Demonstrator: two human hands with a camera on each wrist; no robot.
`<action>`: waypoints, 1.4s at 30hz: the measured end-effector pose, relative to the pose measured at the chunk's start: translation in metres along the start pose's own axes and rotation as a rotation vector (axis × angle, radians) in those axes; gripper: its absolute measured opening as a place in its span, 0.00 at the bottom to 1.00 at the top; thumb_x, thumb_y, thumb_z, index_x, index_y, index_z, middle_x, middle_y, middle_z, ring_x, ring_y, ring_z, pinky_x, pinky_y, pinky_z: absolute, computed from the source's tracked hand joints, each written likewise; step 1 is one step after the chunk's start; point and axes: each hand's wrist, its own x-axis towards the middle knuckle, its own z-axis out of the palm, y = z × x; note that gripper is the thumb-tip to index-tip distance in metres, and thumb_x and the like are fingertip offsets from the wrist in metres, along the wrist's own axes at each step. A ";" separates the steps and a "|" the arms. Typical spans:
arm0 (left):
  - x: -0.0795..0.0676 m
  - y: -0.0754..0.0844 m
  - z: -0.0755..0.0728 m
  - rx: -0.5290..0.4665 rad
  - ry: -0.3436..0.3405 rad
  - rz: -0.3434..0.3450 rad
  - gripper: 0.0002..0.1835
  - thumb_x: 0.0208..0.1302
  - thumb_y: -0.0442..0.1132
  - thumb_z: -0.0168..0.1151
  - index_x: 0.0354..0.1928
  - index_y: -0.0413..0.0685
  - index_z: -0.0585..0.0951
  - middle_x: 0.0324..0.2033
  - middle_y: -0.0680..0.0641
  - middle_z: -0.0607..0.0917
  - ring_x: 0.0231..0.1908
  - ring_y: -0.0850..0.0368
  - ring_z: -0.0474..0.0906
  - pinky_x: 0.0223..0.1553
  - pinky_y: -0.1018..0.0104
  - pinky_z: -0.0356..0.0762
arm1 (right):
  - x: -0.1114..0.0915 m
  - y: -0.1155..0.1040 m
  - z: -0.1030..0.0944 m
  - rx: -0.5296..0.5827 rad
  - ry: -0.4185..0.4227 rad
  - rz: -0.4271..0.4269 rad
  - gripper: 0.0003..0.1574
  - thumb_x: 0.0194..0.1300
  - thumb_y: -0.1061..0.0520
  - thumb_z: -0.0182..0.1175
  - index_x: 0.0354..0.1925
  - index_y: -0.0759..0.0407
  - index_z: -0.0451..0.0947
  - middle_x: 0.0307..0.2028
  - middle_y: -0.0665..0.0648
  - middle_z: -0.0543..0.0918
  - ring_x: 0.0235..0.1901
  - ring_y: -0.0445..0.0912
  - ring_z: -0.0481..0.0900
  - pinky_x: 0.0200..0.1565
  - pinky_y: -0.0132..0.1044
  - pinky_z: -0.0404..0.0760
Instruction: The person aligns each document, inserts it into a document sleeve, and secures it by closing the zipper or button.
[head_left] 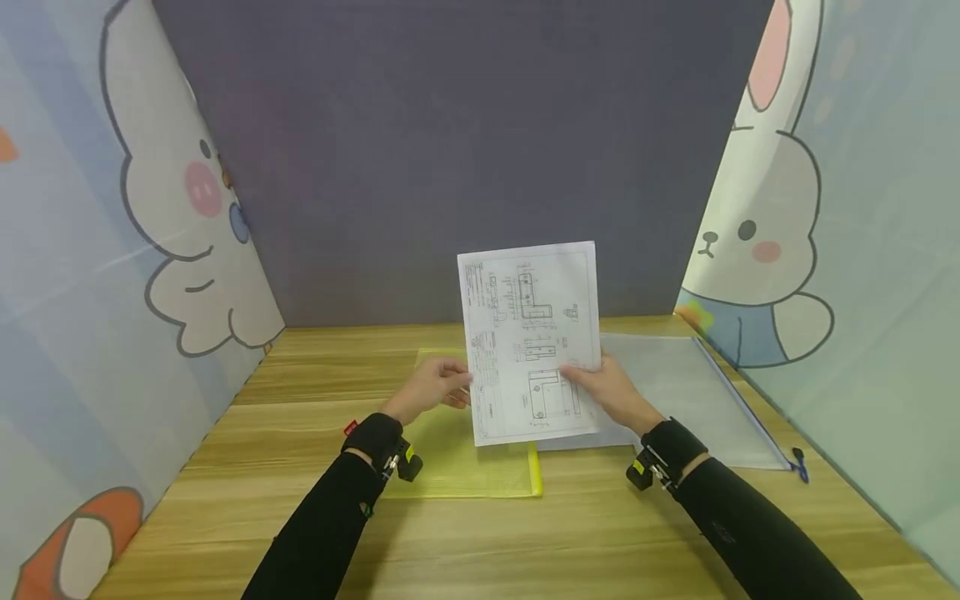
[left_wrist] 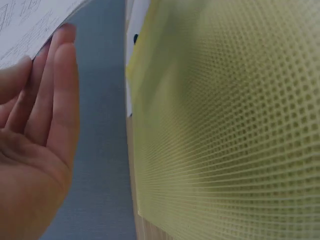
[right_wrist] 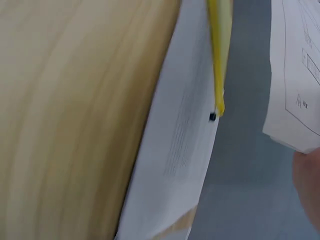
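My left grip (head_left: 432, 388) and right grip (head_left: 613, 392) pinch opposite edges of the papers (head_left: 517, 350) mid-frame, presumably steadying them. Yellow pouch (head_left: 457, 467) lies lower-centre.

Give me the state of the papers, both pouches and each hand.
Printed papers: held up, drawings facing the head camera
Yellow mesh pouch: lying flat, closure unclear
Pale pouch: lying flat, closure unclear
Left hand: pinching papers' left edge
Right hand: gripping papers' right edge
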 end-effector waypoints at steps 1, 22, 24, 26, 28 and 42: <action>0.001 -0.002 0.000 0.021 0.009 -0.001 0.11 0.76 0.32 0.56 0.50 0.29 0.80 0.38 0.38 0.87 0.35 0.49 0.88 0.46 0.47 0.85 | -0.001 0.000 -0.004 -0.021 0.008 0.006 0.29 0.73 0.54 0.63 0.67 0.61 0.72 0.52 0.65 0.86 0.43 0.56 0.89 0.42 0.50 0.87; 0.024 0.001 0.091 0.926 0.010 -0.108 0.17 0.73 0.48 0.59 0.30 0.44 0.75 0.22 0.50 0.69 0.21 0.55 0.64 0.24 0.62 0.63 | -0.025 0.009 -0.069 -0.191 0.218 0.071 0.33 0.75 0.48 0.60 0.69 0.64 0.69 0.53 0.71 0.83 0.40 0.53 0.89 0.39 0.45 0.88; 0.026 0.004 0.100 0.933 0.017 -0.142 0.21 0.73 0.52 0.58 0.25 0.46 0.73 0.20 0.51 0.67 0.19 0.56 0.63 0.23 0.63 0.62 | -0.027 0.009 -0.072 -0.203 0.241 0.070 0.32 0.76 0.48 0.59 0.69 0.64 0.70 0.53 0.72 0.83 0.40 0.52 0.89 0.39 0.45 0.88; 0.028 0.007 0.107 0.934 0.028 -0.173 0.25 0.72 0.56 0.58 0.20 0.48 0.71 0.18 0.51 0.66 0.18 0.57 0.62 0.21 0.64 0.61 | -0.029 0.008 -0.075 -0.212 0.266 0.070 0.32 0.76 0.48 0.59 0.68 0.65 0.70 0.54 0.72 0.82 0.39 0.51 0.89 0.38 0.44 0.88; 0.029 0.008 0.113 0.939 0.041 -0.199 0.28 0.71 0.58 0.57 0.17 0.50 0.68 0.17 0.52 0.65 0.17 0.58 0.61 0.20 0.65 0.59 | -0.029 0.008 -0.077 -0.211 0.290 0.073 0.32 0.76 0.48 0.59 0.68 0.66 0.70 0.54 0.73 0.82 0.39 0.50 0.90 0.38 0.44 0.88; 0.030 0.004 0.119 1.012 0.038 -0.290 0.22 0.68 0.55 0.55 0.21 0.51 0.71 0.20 0.51 0.70 0.21 0.56 0.66 0.24 0.64 0.63 | -0.033 0.006 -0.079 -0.262 0.328 0.105 0.32 0.76 0.49 0.59 0.69 0.65 0.69 0.56 0.74 0.81 0.42 0.55 0.89 0.38 0.43 0.88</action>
